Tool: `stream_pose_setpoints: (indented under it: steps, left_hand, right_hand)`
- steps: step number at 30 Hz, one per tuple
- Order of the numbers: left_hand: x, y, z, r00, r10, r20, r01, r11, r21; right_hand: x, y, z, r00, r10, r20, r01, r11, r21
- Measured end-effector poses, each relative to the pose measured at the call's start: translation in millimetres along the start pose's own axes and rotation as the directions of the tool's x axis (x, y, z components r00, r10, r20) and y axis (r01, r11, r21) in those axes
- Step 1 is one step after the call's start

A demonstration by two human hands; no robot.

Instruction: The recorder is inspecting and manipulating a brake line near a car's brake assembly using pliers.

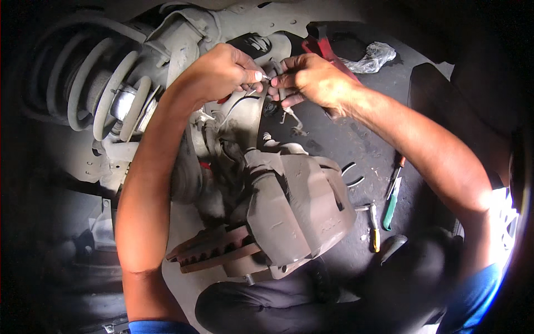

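Above the brake caliper (300,206), both hands meet fingertip to fingertip. My left hand (225,72) pinches a small shiny piece, too small to name, thumb and forefinger pressed together. Facing it, my right hand (311,80) has its fingers closed around something mostly hidden by them. A thin bent metal bracket or line end (295,119) hangs just under the right fingers. Below the left hand runs a black curved cable (239,103). The rusty brake disc (217,253) sits at the caliper's lower left.
A coil spring (97,83) stands on the left. Behind the right hand are a red stand (328,53) and a crumpled clear plastic bag (375,58). Tools lie on the dark floor at right: a green-handled one (391,206) and a yellow-handled one (375,231). My bent leg (250,309) is below.
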State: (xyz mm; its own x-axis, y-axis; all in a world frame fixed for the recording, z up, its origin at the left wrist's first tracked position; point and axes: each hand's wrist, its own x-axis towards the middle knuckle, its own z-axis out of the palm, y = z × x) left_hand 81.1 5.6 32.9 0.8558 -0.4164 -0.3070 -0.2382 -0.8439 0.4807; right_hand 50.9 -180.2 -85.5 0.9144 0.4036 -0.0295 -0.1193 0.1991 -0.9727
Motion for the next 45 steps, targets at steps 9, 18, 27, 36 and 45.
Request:
stream_pose_setpoints:
  steps: [9,18,27,36,45]
  left_hand:
    - [-6.6,13.2,3.0,0.998,-0.046,-0.05,0.052,0.991,0.122]
    - [-7.7,4.3,-3.0,0.997,0.074,-0.032,-0.07,0.991,0.115]
    - [-11.3,1.9,-1.9,1.0,0.014,0.004,-0.014,0.991,0.132]
    - [-5.0,3.3,0.2,0.999,-0.034,0.03,0.03,0.993,0.117]
    - [0.6,4.6,0.4,0.995,-0.096,-0.006,0.096,0.994,0.045]
  right_hand:
    - [-14.0,-23.3,5.9,0.997,0.077,0.005,-0.077,0.996,-0.055]
    - [-1.1,-23.1,14.6,0.995,0.084,0.053,-0.096,0.952,0.29]
    - [0.3,-20.8,16.8,0.997,0.07,-0.017,-0.067,0.991,0.118]
    - [24.7,-1.7,14.1,0.987,-0.117,-0.114,0.101,0.985,-0.139]
    - [32.3,-10.1,7.9,0.98,-0.108,-0.166,0.072,0.975,-0.21]
